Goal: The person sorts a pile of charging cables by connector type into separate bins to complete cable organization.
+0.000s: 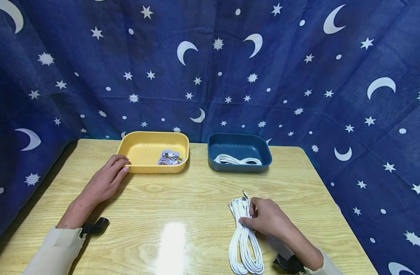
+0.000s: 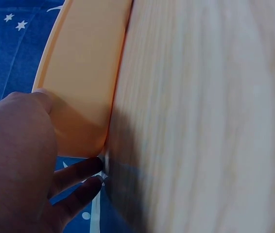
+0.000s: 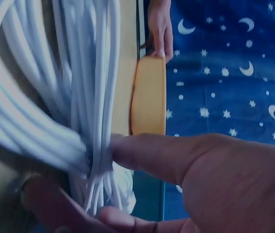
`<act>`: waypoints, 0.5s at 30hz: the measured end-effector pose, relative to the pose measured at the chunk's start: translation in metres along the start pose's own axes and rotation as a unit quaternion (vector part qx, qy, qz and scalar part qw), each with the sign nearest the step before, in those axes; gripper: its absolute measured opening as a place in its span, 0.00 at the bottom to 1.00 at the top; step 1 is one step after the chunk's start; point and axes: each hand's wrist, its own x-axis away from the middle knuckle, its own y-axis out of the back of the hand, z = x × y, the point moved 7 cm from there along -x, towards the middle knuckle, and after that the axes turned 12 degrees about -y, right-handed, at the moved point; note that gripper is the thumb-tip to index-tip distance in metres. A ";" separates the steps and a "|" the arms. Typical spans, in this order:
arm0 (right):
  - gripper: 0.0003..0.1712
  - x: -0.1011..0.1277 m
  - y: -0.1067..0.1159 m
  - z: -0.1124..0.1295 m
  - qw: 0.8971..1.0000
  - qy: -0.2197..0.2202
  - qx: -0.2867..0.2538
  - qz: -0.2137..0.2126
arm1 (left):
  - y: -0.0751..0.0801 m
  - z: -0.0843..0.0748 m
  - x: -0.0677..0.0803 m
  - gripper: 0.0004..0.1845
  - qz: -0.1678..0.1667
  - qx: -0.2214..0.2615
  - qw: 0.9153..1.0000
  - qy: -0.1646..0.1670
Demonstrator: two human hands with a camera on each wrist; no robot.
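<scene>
A long white cable (image 1: 245,244), coiled into a bundle, is at the front right of the table. My right hand (image 1: 269,218) pinches it near its upper end, where a connector sticks up. In the right wrist view the thumb and fingers close around the gathered strands of the white cable (image 3: 96,97). My left hand (image 1: 104,182) holds the near left corner of a yellow bin (image 1: 154,169). In the left wrist view its thumb lies at the rim of the yellow bin (image 2: 84,63), with other fingers by the corner.
Inside the yellow bin, at its right, lies a small pale coiled cable (image 1: 170,157). A dark blue bin (image 1: 240,168) to its right holds another coiled white cable (image 1: 235,159). The wooden table (image 1: 141,221) backs onto a blue star-and-moon cloth (image 1: 203,68).
</scene>
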 end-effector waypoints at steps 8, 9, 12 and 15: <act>0.24 0.002 -0.006 0.006 1.000 -0.004 -0.001 0.001 | -0.001 0.002 0.001 0.09 0.008 -0.001 1.000 0.018; 0.24 0.003 -0.006 0.006 1.000 -0.001 -0.004 0.002 | -0.002 0.002 0.001 0.09 0.010 -0.001 1.000 0.021; 0.24 0.003 -0.007 0.007 1.000 0.004 -0.008 0.004 | -0.002 0.002 0.001 0.10 0.012 -0.002 1.000 0.023; 0.24 0.003 -0.007 0.007 1.000 0.004 -0.005 0.004 | -0.001 0.001 0.000 0.10 0.011 -0.001 1.000 0.017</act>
